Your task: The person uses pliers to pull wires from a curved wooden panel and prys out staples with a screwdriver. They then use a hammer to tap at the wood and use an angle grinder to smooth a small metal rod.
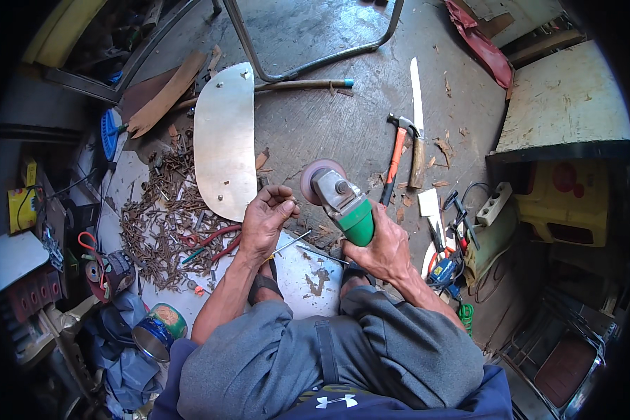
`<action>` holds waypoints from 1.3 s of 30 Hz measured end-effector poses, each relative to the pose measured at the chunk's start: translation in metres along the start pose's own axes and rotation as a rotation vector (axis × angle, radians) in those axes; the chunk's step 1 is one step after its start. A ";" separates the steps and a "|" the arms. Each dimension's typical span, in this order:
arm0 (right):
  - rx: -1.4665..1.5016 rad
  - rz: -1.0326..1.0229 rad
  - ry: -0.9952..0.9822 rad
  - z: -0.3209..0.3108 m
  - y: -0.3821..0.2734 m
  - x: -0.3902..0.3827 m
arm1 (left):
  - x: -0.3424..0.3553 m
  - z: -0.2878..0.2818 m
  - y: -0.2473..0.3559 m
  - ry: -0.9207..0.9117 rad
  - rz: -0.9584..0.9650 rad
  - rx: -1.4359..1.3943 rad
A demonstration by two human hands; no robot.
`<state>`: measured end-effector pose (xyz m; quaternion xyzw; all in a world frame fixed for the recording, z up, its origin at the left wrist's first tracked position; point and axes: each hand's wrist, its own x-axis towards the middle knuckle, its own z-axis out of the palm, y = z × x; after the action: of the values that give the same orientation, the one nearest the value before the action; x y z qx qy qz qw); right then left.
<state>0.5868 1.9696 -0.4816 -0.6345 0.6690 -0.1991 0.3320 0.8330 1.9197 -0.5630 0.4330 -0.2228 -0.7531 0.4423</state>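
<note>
Grinder (347,207) (metal head (334,193), round disc (309,181)) fills the right-hand fingers (383,222).

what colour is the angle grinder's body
The angle grinder's body is green, best seen in the head view.

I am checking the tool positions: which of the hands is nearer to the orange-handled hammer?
Right. The right hand, around the green angle grinder, is just below the hammer in view; the left hand is farther off, to its lower left.
</note>
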 end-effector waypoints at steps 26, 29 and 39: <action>0.002 -0.018 -0.031 -0.003 -0.005 0.000 | -0.001 0.000 -0.002 0.008 -0.048 -0.080; -0.011 -0.036 -0.013 -0.002 -0.006 0.000 | -0.001 0.001 -0.002 -0.006 -0.040 -0.077; -0.009 -0.036 -0.039 -0.004 -0.008 0.000 | -0.001 0.001 -0.003 0.017 -0.001 -0.028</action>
<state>0.5899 1.9684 -0.4735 -0.6516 0.6518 -0.1895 0.3386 0.8313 1.9221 -0.5646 0.4331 -0.2085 -0.7527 0.4499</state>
